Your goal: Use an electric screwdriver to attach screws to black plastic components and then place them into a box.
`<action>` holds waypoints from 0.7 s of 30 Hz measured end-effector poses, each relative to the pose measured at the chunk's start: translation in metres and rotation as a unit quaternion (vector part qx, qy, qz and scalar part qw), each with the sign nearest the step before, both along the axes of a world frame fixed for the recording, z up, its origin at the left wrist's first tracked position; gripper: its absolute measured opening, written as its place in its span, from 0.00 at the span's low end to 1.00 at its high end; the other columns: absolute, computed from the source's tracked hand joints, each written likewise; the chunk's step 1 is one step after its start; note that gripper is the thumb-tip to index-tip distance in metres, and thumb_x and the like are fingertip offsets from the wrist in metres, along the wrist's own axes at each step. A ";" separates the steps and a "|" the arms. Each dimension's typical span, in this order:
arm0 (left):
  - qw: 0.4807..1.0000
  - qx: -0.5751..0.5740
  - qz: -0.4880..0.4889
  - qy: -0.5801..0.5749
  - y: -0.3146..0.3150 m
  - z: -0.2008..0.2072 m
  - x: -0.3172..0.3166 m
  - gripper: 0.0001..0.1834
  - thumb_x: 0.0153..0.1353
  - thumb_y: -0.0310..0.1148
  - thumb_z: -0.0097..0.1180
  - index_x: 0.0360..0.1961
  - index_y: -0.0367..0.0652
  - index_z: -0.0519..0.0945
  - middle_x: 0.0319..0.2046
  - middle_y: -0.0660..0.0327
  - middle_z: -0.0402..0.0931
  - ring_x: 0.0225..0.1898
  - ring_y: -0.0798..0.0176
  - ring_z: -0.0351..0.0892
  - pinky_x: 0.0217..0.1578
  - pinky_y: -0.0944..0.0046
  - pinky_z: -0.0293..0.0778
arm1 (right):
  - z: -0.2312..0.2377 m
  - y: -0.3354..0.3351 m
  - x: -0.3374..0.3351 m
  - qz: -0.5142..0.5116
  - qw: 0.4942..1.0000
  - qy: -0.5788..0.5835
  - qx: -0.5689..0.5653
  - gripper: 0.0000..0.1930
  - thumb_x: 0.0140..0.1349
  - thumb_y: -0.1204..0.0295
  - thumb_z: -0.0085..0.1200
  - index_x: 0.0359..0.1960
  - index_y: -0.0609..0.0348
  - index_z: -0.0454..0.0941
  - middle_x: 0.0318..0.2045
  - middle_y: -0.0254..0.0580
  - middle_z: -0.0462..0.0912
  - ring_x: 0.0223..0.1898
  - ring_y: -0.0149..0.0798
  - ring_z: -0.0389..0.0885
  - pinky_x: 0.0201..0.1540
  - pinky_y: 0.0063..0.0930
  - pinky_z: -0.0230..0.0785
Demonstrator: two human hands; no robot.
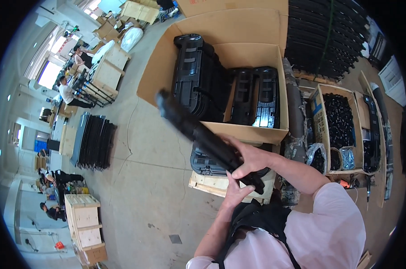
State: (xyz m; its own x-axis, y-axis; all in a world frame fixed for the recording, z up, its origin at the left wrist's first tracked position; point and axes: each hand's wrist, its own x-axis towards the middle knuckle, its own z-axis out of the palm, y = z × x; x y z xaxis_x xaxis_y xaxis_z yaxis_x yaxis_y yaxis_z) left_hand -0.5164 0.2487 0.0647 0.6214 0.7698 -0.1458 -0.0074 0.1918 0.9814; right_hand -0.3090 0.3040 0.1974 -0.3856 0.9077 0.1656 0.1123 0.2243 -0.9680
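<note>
A long black moulded plastic part [198, 136] is tilted in front of me, its far end up to the left and slightly blurred. Close to its near end, my right hand [252, 158] grips it from the right side, thumb lying across it. My left hand [236, 193] holds the same end from below, with its fingers partly hidden behind the part. Beyond it stands an open cardboard carton [239, 128] with several similar black moulded parts [192, 76] inside. More black panels [205, 161] lie on a wooden crate [207, 184] under my hands.
To the right, a wooden box [322, 130] holds many small black pieces and plastic bags. Camouflage-wrapped rolls [295, 103] lie between it and the carton. Black slats [324, 38] are stacked at the back right. Dark panels [93, 141] stand on the left floor; several people work farther left.
</note>
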 end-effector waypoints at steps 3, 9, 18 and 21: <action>0.995 0.051 0.046 -0.069 0.011 0.099 0.048 0.76 0.46 0.40 0.80 0.80 0.46 0.29 0.69 0.47 0.58 0.71 0.47 0.62 0.70 0.49 0.63 | 0.018 -0.007 0.020 -0.078 0.949 0.286 -0.111 0.65 0.41 0.59 0.72 0.81 0.56 0.43 0.62 0.43 0.69 0.65 0.41 0.70 0.71 0.38 0.63; 0.991 0.126 0.051 0.005 0.037 0.128 0.080 0.65 0.45 0.28 0.70 0.79 0.41 0.39 0.63 0.47 0.65 0.63 0.51 0.72 0.63 0.53 0.71 | 0.023 -0.017 0.049 -0.112 0.952 0.263 -0.111 0.61 0.50 0.55 0.69 0.82 0.58 0.42 0.68 0.49 0.66 0.69 0.45 0.67 0.74 0.41 0.57; 0.989 0.089 0.049 0.103 0.194 0.203 0.173 0.59 0.48 0.40 0.73 0.77 0.35 0.52 0.58 0.46 0.75 0.58 0.53 0.77 0.64 0.57 0.70 | 0.009 -0.103 0.135 -0.320 0.911 0.253 -0.058 0.45 0.62 0.57 0.64 0.77 0.61 0.58 0.74 0.49 0.64 0.74 0.47 0.65 0.72 0.43 0.60; 0.974 0.055 0.048 0.214 0.254 0.179 0.211 0.62 0.44 0.44 0.75 0.78 0.39 0.54 0.61 0.43 0.74 0.61 0.48 0.76 0.65 0.55 0.70 | -0.006 -0.152 0.149 -0.393 0.881 0.243 -0.105 0.37 0.62 0.60 0.61 0.72 0.62 0.66 0.69 0.45 0.72 0.67 0.42 0.74 0.66 0.37 0.67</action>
State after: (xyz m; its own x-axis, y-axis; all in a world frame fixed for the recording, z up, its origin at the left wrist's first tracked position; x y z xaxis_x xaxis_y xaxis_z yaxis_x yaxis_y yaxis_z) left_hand -0.3050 0.5028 0.2433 0.4461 0.8471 -0.2888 0.3949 0.1033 0.9129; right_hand -0.1597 0.1515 0.1919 0.4455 0.8929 -0.0652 -0.2863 0.0730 -0.9554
